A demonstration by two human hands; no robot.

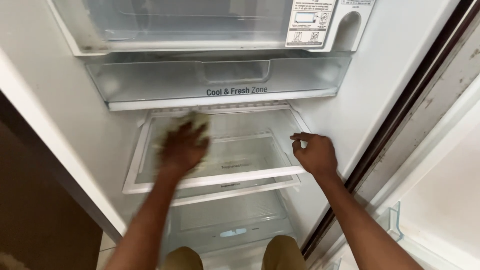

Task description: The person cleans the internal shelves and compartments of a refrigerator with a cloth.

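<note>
The open refrigerator [90, 130] fills the view: white inner walls, and no food on any shelf. At the top sits a clear compartment [190, 25] with a white frame, and under it a wide transparent drawer [220, 80] with a moulded handle in the middle. Below the drawer is the upper glass shelf [240, 150] with a white plastic rim, then a lower glass shelf [235, 192] just beneath it, and at the bottom a clear bin [225, 220]. On the right, the open door [440, 200] shows a small transparent door rack [395, 220]. At the bottom edge the person's knees [280, 252] are visible.

The left hand [184, 148] lies flat on the upper glass shelf, fingers spread and pressing down on a pale yellowish cloth [196, 120] – the cloth sticks out past the fingertips, toward the back of the shelf. The hand is blurred, so I cannot tell how much of the cloth is under the palm. The right hand [316, 152] holds the right rim of the same shelf, with fingers curled narrowly over the edge.

In my judgement, the main risk is the shelf itself. If the pressing hand pushes too hard near the front, the glass may tip or slide out of its side rails – especially if the holding hand loosens. The cloth may also slip off the back edge of the shelf.
</note>
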